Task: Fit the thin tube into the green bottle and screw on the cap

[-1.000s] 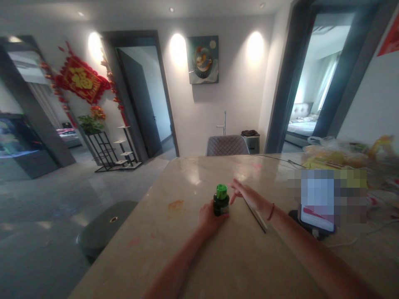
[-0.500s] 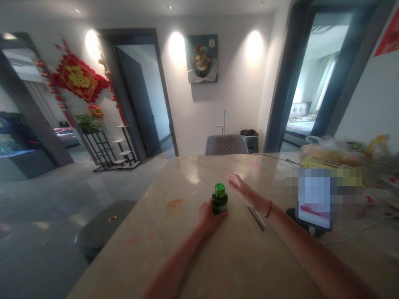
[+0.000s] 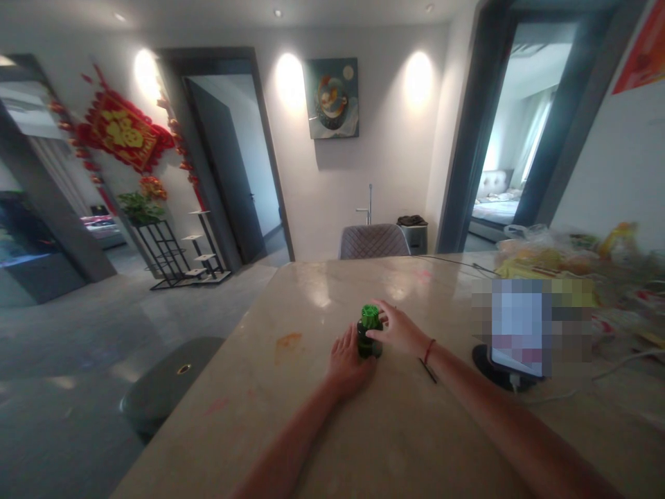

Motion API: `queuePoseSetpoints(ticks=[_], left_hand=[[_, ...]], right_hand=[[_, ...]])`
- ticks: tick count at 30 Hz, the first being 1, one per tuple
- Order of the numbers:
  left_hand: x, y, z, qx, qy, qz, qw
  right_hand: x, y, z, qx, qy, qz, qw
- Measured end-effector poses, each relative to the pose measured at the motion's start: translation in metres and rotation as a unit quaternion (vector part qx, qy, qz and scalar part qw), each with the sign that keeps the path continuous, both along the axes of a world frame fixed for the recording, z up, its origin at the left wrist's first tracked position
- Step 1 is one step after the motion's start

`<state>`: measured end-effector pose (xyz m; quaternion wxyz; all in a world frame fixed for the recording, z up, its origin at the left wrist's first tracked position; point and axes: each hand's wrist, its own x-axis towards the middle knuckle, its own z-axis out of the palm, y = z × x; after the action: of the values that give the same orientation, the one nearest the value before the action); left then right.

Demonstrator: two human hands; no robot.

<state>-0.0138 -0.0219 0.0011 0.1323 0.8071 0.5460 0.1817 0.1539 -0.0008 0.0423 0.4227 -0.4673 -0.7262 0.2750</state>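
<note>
Standing inside the left and far edges of the beige, stone-look desk (image 3: 395, 443), the dark, glossy, round bottle (image 3: 368, 345) has its bright-green ridged cap (image 3: 369, 316) on; the left hand (image 3: 347, 365) holds its base, the right hand (image 3: 402, 331) curls beside the cap, its grip impossible to tell

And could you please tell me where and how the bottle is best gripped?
Probably grip the bottle low on its dark body, from the left: it stands upright and looks rounded, while the right hand crowds the green cap.
</note>
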Motion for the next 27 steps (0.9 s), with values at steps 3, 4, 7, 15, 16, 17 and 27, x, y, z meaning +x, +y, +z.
queuePoseSetpoints(ticks=[3, 4, 7, 15, 16, 17, 27], left_hand=[[-0.001, 0.004, 0.000, -0.010, 0.010, -0.001, 1.000], [-0.001, 0.005, 0.000, -0.011, 0.011, 0.003, 1.000], [0.000, 0.006, 0.000, -0.003, 0.007, 0.009, 1.000], [0.001, 0.003, 0.009, 0.026, -0.041, 0.005, 0.999], [0.001, 0.002, 0.011, 0.023, -0.035, -0.007, 0.999], [0.001, 0.000, 0.012, 0.019, -0.027, -0.023, 0.999], [0.006, -0.007, 0.010, 0.030, 0.038, -0.040, 0.998]], right_hand=[[0.003, 0.009, -0.005, -0.007, 0.038, 0.016, 0.999], [0.006, 0.011, -0.005, -0.007, 0.041, 0.024, 0.999], [0.017, 0.013, 0.000, -0.002, 0.007, -0.009, 1.000], [0.055, -0.013, -0.006, -0.128, -0.377, -0.141, 0.906], [0.058, -0.014, -0.011, -0.139, -0.389, -0.130, 0.901], [0.061, -0.014, -0.016, -0.147, -0.386, -0.121, 0.903], [0.047, 0.032, -0.037, -0.110, -0.248, -0.188, 0.944]])
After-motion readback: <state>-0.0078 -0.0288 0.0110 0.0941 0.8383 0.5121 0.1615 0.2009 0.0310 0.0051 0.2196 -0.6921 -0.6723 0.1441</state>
